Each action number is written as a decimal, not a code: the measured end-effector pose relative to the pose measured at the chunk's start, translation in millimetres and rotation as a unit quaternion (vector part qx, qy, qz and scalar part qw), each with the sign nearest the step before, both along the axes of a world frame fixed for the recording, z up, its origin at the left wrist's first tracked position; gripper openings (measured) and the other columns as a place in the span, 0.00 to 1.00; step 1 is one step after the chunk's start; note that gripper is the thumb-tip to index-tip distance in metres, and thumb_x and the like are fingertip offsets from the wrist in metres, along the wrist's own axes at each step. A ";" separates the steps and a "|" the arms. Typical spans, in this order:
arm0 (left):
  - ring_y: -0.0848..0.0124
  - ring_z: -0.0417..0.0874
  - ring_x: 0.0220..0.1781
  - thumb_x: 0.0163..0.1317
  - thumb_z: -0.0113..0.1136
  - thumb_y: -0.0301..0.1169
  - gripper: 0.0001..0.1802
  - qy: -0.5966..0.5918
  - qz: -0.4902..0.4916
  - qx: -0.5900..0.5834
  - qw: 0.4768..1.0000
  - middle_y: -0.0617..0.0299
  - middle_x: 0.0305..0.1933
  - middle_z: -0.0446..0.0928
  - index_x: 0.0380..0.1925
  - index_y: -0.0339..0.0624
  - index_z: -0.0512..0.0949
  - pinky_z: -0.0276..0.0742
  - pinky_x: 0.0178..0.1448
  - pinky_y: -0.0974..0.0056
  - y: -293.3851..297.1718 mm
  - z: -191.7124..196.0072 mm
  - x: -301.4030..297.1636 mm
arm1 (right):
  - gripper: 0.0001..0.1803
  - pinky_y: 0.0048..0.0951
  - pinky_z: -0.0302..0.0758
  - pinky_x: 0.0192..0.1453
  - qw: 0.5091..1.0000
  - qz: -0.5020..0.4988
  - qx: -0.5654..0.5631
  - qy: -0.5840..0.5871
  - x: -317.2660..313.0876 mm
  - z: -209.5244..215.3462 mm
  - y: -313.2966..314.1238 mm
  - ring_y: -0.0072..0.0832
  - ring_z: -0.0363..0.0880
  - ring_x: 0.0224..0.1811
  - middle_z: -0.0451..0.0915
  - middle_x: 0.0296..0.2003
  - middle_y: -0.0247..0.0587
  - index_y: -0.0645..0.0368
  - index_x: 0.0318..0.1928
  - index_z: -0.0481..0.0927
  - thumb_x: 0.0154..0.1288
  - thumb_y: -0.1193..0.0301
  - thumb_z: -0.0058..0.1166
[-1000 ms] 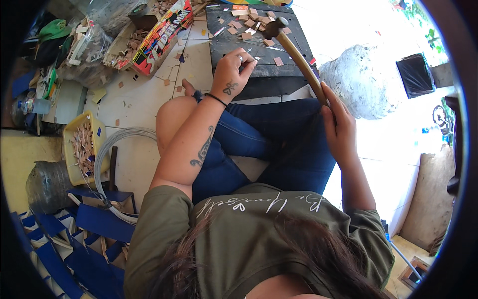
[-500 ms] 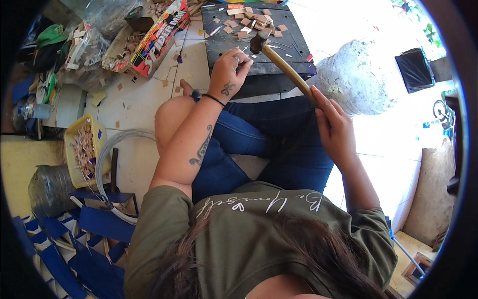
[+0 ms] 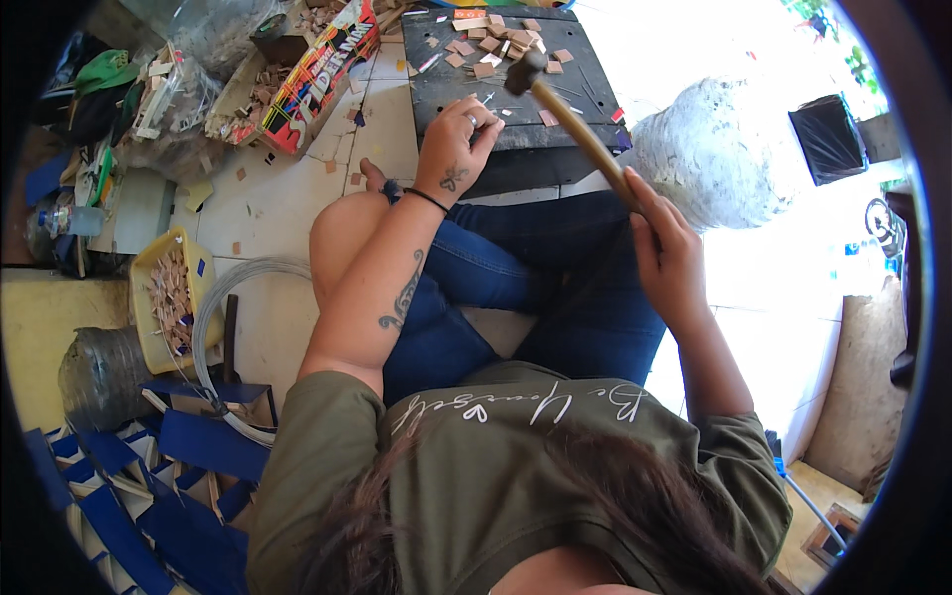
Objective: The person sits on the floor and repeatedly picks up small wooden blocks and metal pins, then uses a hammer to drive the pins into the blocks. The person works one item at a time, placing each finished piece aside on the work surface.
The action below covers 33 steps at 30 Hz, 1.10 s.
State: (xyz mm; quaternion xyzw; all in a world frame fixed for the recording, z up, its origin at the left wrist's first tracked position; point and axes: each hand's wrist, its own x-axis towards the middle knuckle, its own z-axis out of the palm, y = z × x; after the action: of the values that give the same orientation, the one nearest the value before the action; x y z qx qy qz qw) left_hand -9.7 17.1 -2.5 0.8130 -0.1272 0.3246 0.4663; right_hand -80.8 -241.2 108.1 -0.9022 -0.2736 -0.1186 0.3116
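A person sits cross-legged in blue jeans (image 3: 595, 297) and an olive shirt (image 3: 476, 486) before a low black desk (image 3: 441, 79). The right hand (image 3: 669, 238) has its grip closed around the lower end of the wooden handle of a hammer (image 3: 580, 134), with the thumb along the near side. The handle slants up and to the left, so that in this view the dark head appears against the desktop, to the right of and beyond the left hand (image 3: 458, 144); its height above the surface is hard to judge. The left hand is at the near left part of the desk, fingers curled and thumb drawn in close to them. A small, thin, pale piece (image 3: 487, 98) shows just past its fingers, but the fingertips are hidden, and whether that grip has hold of it cannot be told. A ring (image 3: 470, 120) sits on one finger and a black band (image 3: 429, 200) circles the wrist. Toward the far side of the desk lies a loose cluster of small brown squares (image 3: 521, 38), with thin rods (image 3: 587, 84) near the right edge. On the left, a printed cardboard box (image 3: 315, 84) holds more small pieces, as does a yellow basket (image 3: 140, 307), beside which lies a coil of grey wire (image 3: 200, 322).
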 end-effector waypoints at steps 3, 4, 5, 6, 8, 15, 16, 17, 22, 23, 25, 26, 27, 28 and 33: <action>0.52 0.80 0.41 0.54 0.65 0.24 0.06 0.027 0.003 -0.009 1.000 0.54 0.29 0.77 0.24 0.38 0.76 0.75 0.48 0.55 -0.8 -2.0 -2.6 | 0.25 0.33 0.76 0.42 1.000 0.003 0.006 0.006 0.0 2.2 -2.0 0.39 0.81 0.35 0.79 0.37 0.47 0.48 0.64 0.72 0.68 0.79 0.47; 0.52 0.80 0.42 0.54 0.65 0.24 0.06 0.052 0.003 -0.022 0.998 0.53 0.29 0.77 0.24 0.38 0.76 0.75 0.49 0.55 -0.3 -2.2 -2.2 | 0.25 0.33 0.76 0.43 1.000 -0.004 0.006 0.017 0.5 1.9 -1.8 0.39 0.81 0.35 0.79 0.38 0.47 0.48 0.64 0.72 0.68 0.79 0.47; 0.51 0.80 0.42 0.54 0.65 0.24 0.06 0.076 0.002 -0.034 0.997 0.53 0.29 0.77 0.24 0.38 0.76 0.75 0.49 0.54 -0.1 -2.4 -1.6 | 0.24 0.33 0.76 0.43 0.999 -0.002 -0.004 0.034 1.6 2.8 -3.1 0.39 0.81 0.36 0.79 0.38 0.47 0.49 0.64 0.72 0.68 0.79 0.47; 0.52 0.80 0.41 0.54 0.64 0.24 0.06 0.055 -0.003 -0.020 0.998 0.53 0.29 0.77 0.24 0.38 0.76 0.75 0.50 0.54 -0.1 -2.8 -1.6 | 0.24 0.34 0.76 0.44 0.999 -0.008 -0.005 0.047 1.6 1.5 -2.8 0.39 0.81 0.36 0.79 0.38 0.47 0.49 0.64 0.72 0.68 0.78 0.47; 0.52 0.80 0.41 0.55 0.64 0.24 0.05 0.009 -0.004 0.005 1.000 0.52 0.29 0.76 0.25 0.38 0.76 0.75 0.50 0.54 0.5 -2.6 -0.7 | 0.24 0.33 0.76 0.43 1.000 0.009 0.018 -0.020 8.4 -3.6 -0.8 0.39 0.81 0.35 0.79 0.37 0.48 0.49 0.64 0.72 0.68 0.77 0.48; 0.60 0.82 0.33 0.58 0.61 0.25 0.05 0.055 0.015 -0.031 0.998 0.54 0.28 0.78 0.27 0.36 0.79 0.77 0.44 0.58 -5.1 7.8 -4.6 | 0.25 0.36 0.76 0.38 0.989 -0.101 -0.105 -0.033 36.0 -42.2 -1.0 0.36 0.79 0.34 0.75 0.35 0.37 0.41 0.62 0.74 0.64 0.73 0.53; 0.61 0.82 0.31 0.59 0.61 0.26 0.05 0.077 0.010 -0.060 0.995 0.55 0.28 0.79 0.27 0.35 0.80 0.77 0.42 0.60 -4.6 11.1 -6.9 | 0.25 0.36 0.76 0.38 0.987 -0.103 -0.117 -0.046 38.8 -52.2 2.0 0.35 0.79 0.34 0.75 0.35 0.36 0.40 0.61 0.75 0.63 0.72 0.54; 0.63 0.82 0.29 0.60 0.60 0.26 0.06 0.098 0.004 -0.093 0.991 0.55 0.28 0.79 0.27 0.35 0.80 0.78 0.40 0.61 -3.5 14.9 -9.4 | 0.25 0.36 0.77 0.37 0.984 -0.104 -0.129 -0.059 42.1 -61.5 5.6 0.34 0.79 0.35 0.74 0.34 0.34 0.39 0.61 0.75 0.63 0.72 0.55; 0.64 0.80 0.25 0.60 0.60 0.27 0.07 0.100 -0.020 -0.064 0.993 0.54 0.27 0.79 0.27 0.33 0.80 0.74 0.33 0.62 -0.4 36.6 -32.1 | 0.23 0.37 0.70 0.52 0.962 -0.122 -0.224 -0.095 51.4 -71.8 21.2 0.33 0.74 0.50 0.74 0.44 0.35 0.46 0.58 0.77 0.60 0.68 0.59; 0.63 0.80 0.26 0.60 0.60 0.27 0.07 0.119 -0.034 -0.071 0.990 0.54 0.27 0.79 0.27 0.33 0.80 0.74 0.33 0.62 -3.5 39.9 -41.7 | 0.22 0.35 0.71 0.49 0.974 -0.077 -0.152 -0.146 52.1 -65.4 24.9 0.32 0.75 0.48 0.75 0.43 0.36 0.48 0.56 0.78 0.59 0.69 0.60; 0.59 0.79 0.28 0.58 0.61 0.26 0.06 0.152 -0.041 -0.026 0.987 0.53 0.26 0.77 0.26 0.34 0.80 0.73 0.33 0.60 -11.8 45.3 -63.9 | 0.20 0.33 0.72 0.45 0.983 -0.016 -0.042 -0.177 52.1 -49.3 34.0 0.30 0.77 0.44 0.77 0.43 0.36 0.52 0.53 0.79 0.59 0.69 0.61; 0.63 0.78 0.26 0.60 0.60 0.25 0.05 0.151 -0.055 -0.016 0.987 0.55 0.26 0.77 0.28 0.34 0.80 0.71 0.32 0.63 -16.3 47.3 -72.3 | 0.17 0.31 0.72 0.42 0.996 0.024 0.017 -0.079 49.5 -42.9 40.3 0.29 0.77 0.41 0.79 0.41 0.37 0.54 0.50 0.80 0.59 0.70 0.61; 0.68 0.77 0.25 0.61 0.59 0.25 0.05 0.144 -0.069 -0.003 0.987 0.57 0.26 0.77 0.30 0.33 0.80 0.69 0.31 0.65 -19.8 49.3 -79.4 | 0.15 0.30 0.72 0.39 0.995 0.062 0.077 0.019 46.9 -37.7 46.9 0.28 0.78 0.37 0.80 0.38 0.37 0.56 0.47 0.81 0.58 0.71 0.62; 0.68 0.77 0.26 0.61 0.59 0.25 0.05 0.139 -0.071 0.000 0.988 0.57 0.26 0.77 0.30 0.33 0.80 0.69 0.32 0.65 -22.0 51.3 -85.1 | 0.12 0.28 0.72 0.37 0.978 0.114 0.140 0.104 45.3 -33.0 53.1 0.27 0.78 0.34 0.81 0.36 0.37 0.58 0.44 0.82 0.58 0.71 0.62; 0.69 0.78 0.28 0.62 0.58 0.25 0.05 0.166 -0.064 0.010 0.984 0.58 0.27 0.77 0.31 0.33 0.80 0.72 0.35 0.66 -22.6 54.4 -103.3 | 0.05 0.23 0.70 0.31 0.969 0.098 0.167 0.152 34.5 -26.8 70.2 0.23 0.75 0.26 0.81 0.27 0.36 0.62 0.32 0.84 0.57 0.74 0.63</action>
State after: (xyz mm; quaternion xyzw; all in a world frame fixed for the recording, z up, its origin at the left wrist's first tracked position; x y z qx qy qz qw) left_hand -113.0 -5.5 51.8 0.8502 -0.1035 0.1536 0.4928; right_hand -46.3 -171.0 81.2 -0.8137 -0.2862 0.0070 0.5060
